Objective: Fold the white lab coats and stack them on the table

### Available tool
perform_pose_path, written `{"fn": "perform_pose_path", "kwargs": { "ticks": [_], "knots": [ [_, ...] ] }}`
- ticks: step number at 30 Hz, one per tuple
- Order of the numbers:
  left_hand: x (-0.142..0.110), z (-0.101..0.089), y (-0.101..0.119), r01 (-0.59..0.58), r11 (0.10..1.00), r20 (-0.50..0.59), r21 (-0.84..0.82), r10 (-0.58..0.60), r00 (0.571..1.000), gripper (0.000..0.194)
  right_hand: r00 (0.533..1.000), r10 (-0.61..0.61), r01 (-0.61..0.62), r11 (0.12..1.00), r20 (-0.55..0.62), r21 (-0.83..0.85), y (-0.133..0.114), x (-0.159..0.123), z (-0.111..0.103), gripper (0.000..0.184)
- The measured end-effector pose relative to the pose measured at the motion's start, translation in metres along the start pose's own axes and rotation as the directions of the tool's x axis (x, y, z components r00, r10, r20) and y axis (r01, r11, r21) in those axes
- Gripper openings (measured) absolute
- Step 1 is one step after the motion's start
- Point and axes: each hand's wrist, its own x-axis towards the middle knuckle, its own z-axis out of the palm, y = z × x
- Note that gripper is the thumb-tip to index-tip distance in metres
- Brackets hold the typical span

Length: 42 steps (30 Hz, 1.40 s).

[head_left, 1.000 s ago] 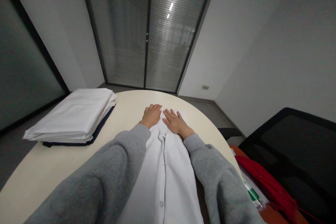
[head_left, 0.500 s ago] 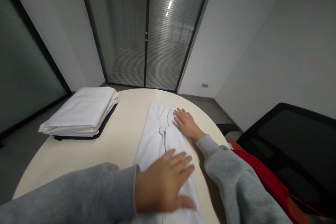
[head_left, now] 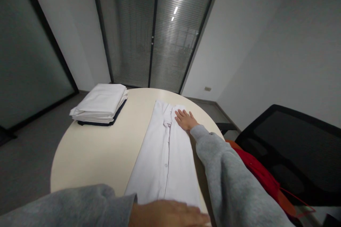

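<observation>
A white buttoned shirt (head_left: 165,149), folded into a long narrow strip, lies lengthwise on the round cream table (head_left: 96,152). My right hand (head_left: 184,120) rests flat and open on the far end of the shirt, by the collar, fingers stretched out. My left hand (head_left: 167,213) lies flat on the near end of the shirt at the bottom of the view, fingers extended. Both arms wear grey sleeves.
A stack of folded white cloths (head_left: 102,103) on a dark one sits at the table's far left. A black mesh chair (head_left: 290,142) stands at the right with red fabric (head_left: 255,170) beside the table edge. Glass doors with blinds (head_left: 151,32) stand behind.
My left hand has slid from the collar end back along the shirt to its near end. My right hand stayed near the collar. The view has pulled back from the table.
</observation>
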Motion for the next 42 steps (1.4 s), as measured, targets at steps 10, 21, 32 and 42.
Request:
{"fn": "perform_pose_path", "kwargs": {
  "ticks": [10, 21, 32, 42],
  "knots": [
    [-0.024, -0.036, -0.095, 0.577, 0.795, 0.001, 0.187, -0.587, 0.809, 0.078, 0.991, -0.129, 0.130, 0.991, -0.043, 0.026, -0.065, -0.040, 0.025, 0.071],
    [-0.027, -0.030, -0.042, 0.787, 0.577, -0.159, 0.217, -0.775, 0.612, 0.033, 0.994, -0.084, 0.097, 0.974, -0.071, 0.203, -0.051, -0.030, 0.027, 0.061],
    [-0.018, -0.022, -0.014, 0.685, 0.670, -0.074, 0.285, -0.697, 0.713, 0.011, 0.991, -0.117, 0.128, 0.975, -0.069, 0.184, -0.049, -0.028, 0.031, 0.054],
    [-0.023, -0.054, -0.043, 0.677, 0.727, -0.145, 0.118, -0.662, 0.736, 0.046, 0.987, -0.085, 0.113, 0.971, -0.136, 0.212, -0.049, -0.030, 0.031, 0.061]
  ]
}}
